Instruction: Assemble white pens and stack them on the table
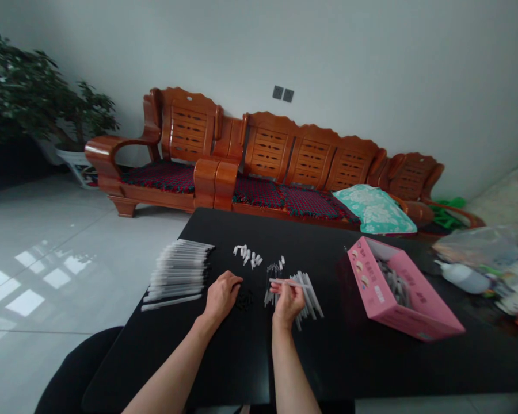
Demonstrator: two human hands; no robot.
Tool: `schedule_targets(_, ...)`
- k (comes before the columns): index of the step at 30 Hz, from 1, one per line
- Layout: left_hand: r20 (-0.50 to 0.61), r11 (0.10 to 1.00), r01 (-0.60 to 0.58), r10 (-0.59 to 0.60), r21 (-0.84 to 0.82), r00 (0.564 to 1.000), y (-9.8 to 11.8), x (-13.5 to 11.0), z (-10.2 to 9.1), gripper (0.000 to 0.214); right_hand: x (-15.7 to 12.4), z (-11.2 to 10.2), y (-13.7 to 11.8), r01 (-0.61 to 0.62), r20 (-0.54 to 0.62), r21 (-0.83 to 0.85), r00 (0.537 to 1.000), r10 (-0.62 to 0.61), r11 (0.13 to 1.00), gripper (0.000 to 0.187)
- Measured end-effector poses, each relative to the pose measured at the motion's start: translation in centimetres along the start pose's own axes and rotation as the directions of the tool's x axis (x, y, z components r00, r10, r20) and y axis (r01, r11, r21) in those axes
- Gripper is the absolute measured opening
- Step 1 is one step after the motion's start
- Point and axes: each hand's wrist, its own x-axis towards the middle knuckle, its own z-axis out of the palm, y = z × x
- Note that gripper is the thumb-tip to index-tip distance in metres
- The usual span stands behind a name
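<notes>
My right hand (288,302) is closed round a slim translucent white pen barrel (300,283), held nearly level above the table. Under and beside it lie several similar barrels (313,299) and a bunch of thin clear sticks with dark tips (267,287). My left hand (222,294) has its fingers curled together; anything between the fingertips is too small to make out. It rests beside a pile of small black pieces (244,300). To its left is a long row of translucent white pen barrels (176,270), some with dark right ends. Small white pieces (248,256) lie scattered ahead of my hands.
A pink box (414,322) holding grey pieces stands on the black table (328,362) at right. Beyond it are a white bottle (464,278) and plastic bags (479,244). A wooden sofa (267,146) runs behind the table; a potted plant (47,98) stands at left.
</notes>
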Motion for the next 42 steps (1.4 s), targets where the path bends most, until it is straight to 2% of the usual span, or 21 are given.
schedule_targets(4, 0.024, 1.0, -0.008, 0.008, 0.002, 1.0, 2.3, 0.8, 0.4, 0.022, 0.4, -0.1, -0.1, -0.007, -0.075, 0.005, 0.997, 0.007, 1.0, 0.017)
schedule_targets(7, 0.107, 1.0, -0.005, 0.002, 0.023, 0.994, 4.9, 1.4, 1.5, 0.013, 0.7, -0.3, 0.2, 0.001, -0.109, -0.019, 0.994, -0.003, 1.0, 0.018)
schedule_targets(10, 0.18, 0.993, 0.019, -0.04, 0.116, 0.983, 7.2, 1.9, 2.8, 0.014, 0.9, -0.4, 0.5, 0.019, -0.105, -0.034, 0.994, -0.023, 0.999, 0.02)
schedule_targets(13, 0.209, 0.976, 0.052, -0.097, 0.211, 0.973, 8.4, 2.3, 3.8, 0.013, 0.9, -0.4, 0.6, 0.031, -0.086, -0.038, 0.996, -0.034, 0.999, 0.022)
schedule_targets(16, 0.205, 0.963, 0.09, -0.145, 0.254, 0.968, 8.7, 2.6, 4.1, 0.013, 0.7, -0.3, 0.3, 0.031, -0.061, -0.034, 0.998, -0.033, 0.999, 0.021)
schedule_targets(20, 0.141, 0.957, 0.142, -0.181, 0.254, 0.973, 8.1, 2.6, 3.2, 0.017, 0.6, -0.3, 0.0, 0.011, -0.058, 0.0, 0.998, -0.011, 1.0, 0.02)
schedule_targets(23, 0.077, 0.968, 0.183, -0.198, 0.172, 0.977, 6.6, 2.1, 1.6, 0.018, 0.7, -0.3, 0.0, -0.033, -0.031, 0.076, 0.999, 0.035, 0.997, 0.021)
schedule_targets(28, 0.056, 0.992, 0.049, -0.043, -0.115, 0.997, 3.4, 0.1, -1.4, 0.018, 0.8, -0.1, -0.1, -0.224, 0.099, 0.244, 0.974, 0.205, 0.944, 0.022)
schedule_targets(32, 0.067, 0.984, -0.001, 0.013, -0.178, 0.998, 2.3, -1.4, -3.0, 0.019, 0.7, 0.1, -0.9, -0.286, 0.19, 0.299, 0.953, 0.237, 0.91, 0.023)
schedule_targets(36, 0.094, 0.987, -0.041, 0.056, -0.154, 0.994, 1.9, -1.8, -3.4, 0.018, 0.5, 0.1, -1.3, -0.312, 0.245, 0.308, 0.939, 0.242, 0.899, 0.022)
schedule_targets(42, 0.105, 0.987, -0.06, 0.076, -0.146, 0.992, 1.5, -1.7, -3.1, 0.017, 0.4, 0.2, -1.3, -0.318, 0.264, 0.308, 0.934, 0.241, 0.897, 0.021)
